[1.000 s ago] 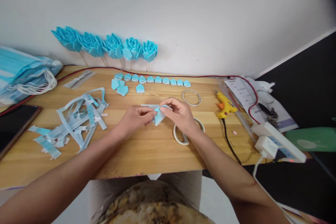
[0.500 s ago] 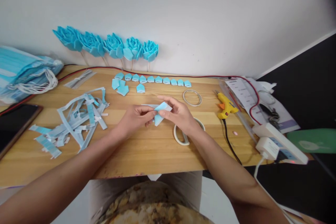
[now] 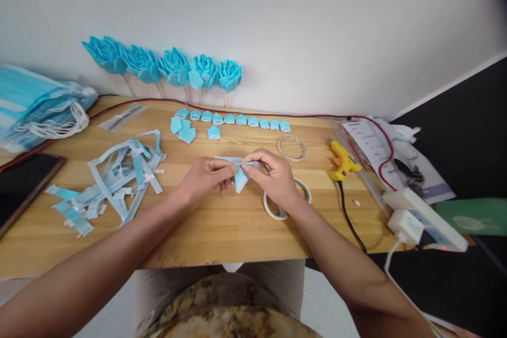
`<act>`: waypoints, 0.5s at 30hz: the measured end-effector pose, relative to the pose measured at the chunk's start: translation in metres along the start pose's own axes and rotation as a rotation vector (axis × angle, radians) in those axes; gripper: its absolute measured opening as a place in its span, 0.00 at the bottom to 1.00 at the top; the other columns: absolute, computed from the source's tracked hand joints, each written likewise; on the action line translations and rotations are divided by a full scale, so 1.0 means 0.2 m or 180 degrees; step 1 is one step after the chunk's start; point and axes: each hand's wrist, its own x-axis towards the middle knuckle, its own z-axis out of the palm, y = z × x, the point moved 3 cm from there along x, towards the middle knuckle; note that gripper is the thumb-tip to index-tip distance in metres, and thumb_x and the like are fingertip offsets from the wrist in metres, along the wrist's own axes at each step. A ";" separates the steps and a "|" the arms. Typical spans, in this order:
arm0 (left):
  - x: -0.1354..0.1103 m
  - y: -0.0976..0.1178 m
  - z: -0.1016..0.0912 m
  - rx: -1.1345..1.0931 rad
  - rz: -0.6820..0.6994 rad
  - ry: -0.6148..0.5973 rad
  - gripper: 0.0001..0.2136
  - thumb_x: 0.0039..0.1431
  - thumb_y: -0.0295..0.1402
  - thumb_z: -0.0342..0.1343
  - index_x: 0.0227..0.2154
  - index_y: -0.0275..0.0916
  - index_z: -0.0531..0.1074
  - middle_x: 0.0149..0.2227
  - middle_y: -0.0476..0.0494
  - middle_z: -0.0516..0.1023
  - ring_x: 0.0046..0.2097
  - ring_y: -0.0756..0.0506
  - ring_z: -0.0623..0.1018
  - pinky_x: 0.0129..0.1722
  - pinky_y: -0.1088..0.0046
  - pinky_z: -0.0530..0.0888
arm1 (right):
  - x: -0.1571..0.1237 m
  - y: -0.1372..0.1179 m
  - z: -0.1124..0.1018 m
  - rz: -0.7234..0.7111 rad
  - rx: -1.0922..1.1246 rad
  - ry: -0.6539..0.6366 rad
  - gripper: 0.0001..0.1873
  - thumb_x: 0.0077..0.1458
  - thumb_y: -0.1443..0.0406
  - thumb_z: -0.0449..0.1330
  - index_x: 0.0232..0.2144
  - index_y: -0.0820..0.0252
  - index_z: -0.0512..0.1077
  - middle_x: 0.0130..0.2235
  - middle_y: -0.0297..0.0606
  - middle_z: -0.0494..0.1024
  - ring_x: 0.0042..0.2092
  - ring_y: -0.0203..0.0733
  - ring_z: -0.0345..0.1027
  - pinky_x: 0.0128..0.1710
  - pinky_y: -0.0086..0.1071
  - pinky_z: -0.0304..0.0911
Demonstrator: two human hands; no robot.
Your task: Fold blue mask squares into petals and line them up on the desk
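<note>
Bare wood up front on the bench [image 3: 222,238], and slightly to the near right of the blue piece [image 3: 242,178] a thick white ring [image 3: 277,216] lies partly under the right wrist. Now the action: the blue piece is up between both hands, left hand [image 3: 204,177] on one side, right hand [image 3: 274,173] on the other, each grip pinched narrow on it, thumb against fingers! This looks like a folding step, one corner hanging down toward us. The next move, I'd judge, calls for steady pinching while the crease is pressed flat. Just beyond the piece, a pale sheet [image 3: 226,159]; well left of it, cut strips [image 3: 95,194]; well right, a yellow glue gun [image 3: 344,162]. Farther beyond it, a row of small folded pieces [image 3: 229,119]; farthest, five blue flowers [image 3: 174,67] on sticks against the wall [image 3: 317,31].
</note>
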 end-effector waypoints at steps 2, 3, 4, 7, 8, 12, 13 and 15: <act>0.00 0.00 0.00 -0.0173 -0.0040 -0.0003 0.11 0.51 0.37 0.59 0.20 0.34 0.73 0.17 0.49 0.72 0.19 0.53 0.69 0.20 0.79 0.67 | 0.00 -0.01 0.00 -0.0260 -0.0139 0.0007 0.04 0.54 0.68 0.60 0.33 0.55 0.75 0.35 0.34 0.77 0.39 0.38 0.70 0.42 0.35 0.64; 0.00 0.00 0.00 -0.0253 -0.0050 -0.0003 0.11 0.51 0.38 0.59 0.20 0.34 0.73 0.17 0.49 0.72 0.19 0.53 0.69 0.20 0.79 0.67 | 0.01 -0.02 -0.01 -0.0350 -0.0169 0.0013 0.06 0.54 0.69 0.60 0.33 0.55 0.75 0.36 0.34 0.77 0.40 0.39 0.70 0.44 0.35 0.64; 0.01 0.00 0.00 -0.0323 -0.0060 -0.0011 0.11 0.50 0.38 0.60 0.21 0.34 0.74 0.17 0.49 0.73 0.19 0.53 0.69 0.20 0.79 0.67 | 0.01 -0.02 -0.01 -0.0413 -0.0181 0.0022 0.08 0.53 0.71 0.60 0.33 0.54 0.75 0.38 0.35 0.78 0.42 0.39 0.70 0.45 0.36 0.64; 0.01 -0.02 -0.01 -0.0482 -0.0032 -0.0059 0.12 0.49 0.39 0.61 0.22 0.33 0.75 0.18 0.48 0.73 0.19 0.53 0.69 0.20 0.79 0.68 | 0.01 -0.01 -0.01 -0.0474 -0.0212 0.0036 0.13 0.52 0.75 0.57 0.33 0.53 0.76 0.40 0.34 0.78 0.43 0.39 0.71 0.46 0.37 0.64; 0.01 -0.02 -0.01 -0.0535 -0.0010 -0.0082 0.12 0.49 0.40 0.62 0.22 0.33 0.75 0.18 0.48 0.73 0.20 0.53 0.70 0.20 0.79 0.68 | 0.01 -0.01 -0.01 -0.0478 -0.0224 0.0035 0.15 0.51 0.75 0.56 0.33 0.52 0.77 0.40 0.34 0.79 0.43 0.39 0.71 0.46 0.37 0.65; 0.02 -0.03 -0.01 -0.0692 0.0041 -0.0136 0.14 0.48 0.41 0.63 0.22 0.33 0.75 0.19 0.47 0.73 0.21 0.52 0.70 0.20 0.79 0.68 | 0.01 -0.01 -0.01 -0.0511 -0.0199 0.0033 0.17 0.51 0.76 0.54 0.34 0.52 0.78 0.41 0.34 0.79 0.43 0.39 0.72 0.45 0.37 0.66; 0.02 -0.03 -0.01 -0.0700 0.0045 -0.0139 0.14 0.48 0.42 0.63 0.22 0.33 0.75 0.19 0.47 0.73 0.21 0.53 0.70 0.20 0.79 0.68 | 0.01 -0.01 -0.01 -0.0529 -0.0191 0.0042 0.18 0.51 0.77 0.54 0.34 0.52 0.78 0.41 0.35 0.79 0.43 0.39 0.72 0.45 0.37 0.66; 0.01 -0.02 -0.01 -0.0697 0.0057 -0.0136 0.14 0.49 0.42 0.63 0.23 0.33 0.76 0.20 0.48 0.73 0.22 0.53 0.70 0.21 0.79 0.68 | 0.01 -0.01 -0.01 -0.0568 -0.0191 0.0058 0.18 0.50 0.77 0.55 0.34 0.53 0.78 0.40 0.35 0.79 0.43 0.39 0.72 0.45 0.37 0.66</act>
